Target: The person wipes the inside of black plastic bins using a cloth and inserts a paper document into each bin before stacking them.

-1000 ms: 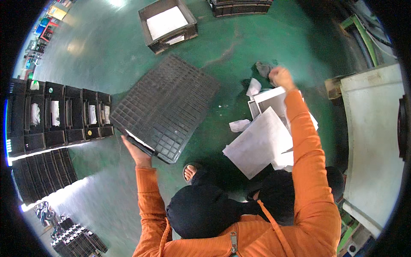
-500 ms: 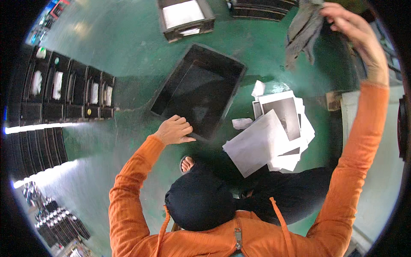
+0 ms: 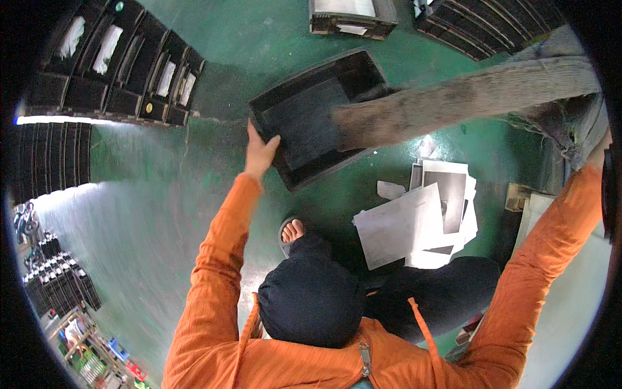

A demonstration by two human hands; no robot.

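A black plastic crate (image 3: 308, 133) stands tilted on the green floor ahead of me. Its near left wall is gripped by my left hand (image 3: 260, 154), thumb inside the rim and fingers outside. At the far right edge, my right hand (image 3: 601, 150) holds a grey rag (image 3: 466, 100); cloth hides most of its fingers. The rag swings out in a long, motion-blurred strip, its free end over the right side of the crate. Nothing lies inside the visible part of the crate.
Loose white and dark sheets (image 3: 402, 223) lie right of my foot (image 3: 293, 230). Another crate with paper (image 3: 353, 27) stands ahead. Stacked black crates stand at left (image 3: 116, 97) and far right (image 3: 486, 26). A pale panel (image 3: 557, 292) borders my right side.
My left hand has moved up along the crate, which is now turned and tipped. My right hand has gone lower and outward right, and the rag has swung from hanging to stretched across leftward.
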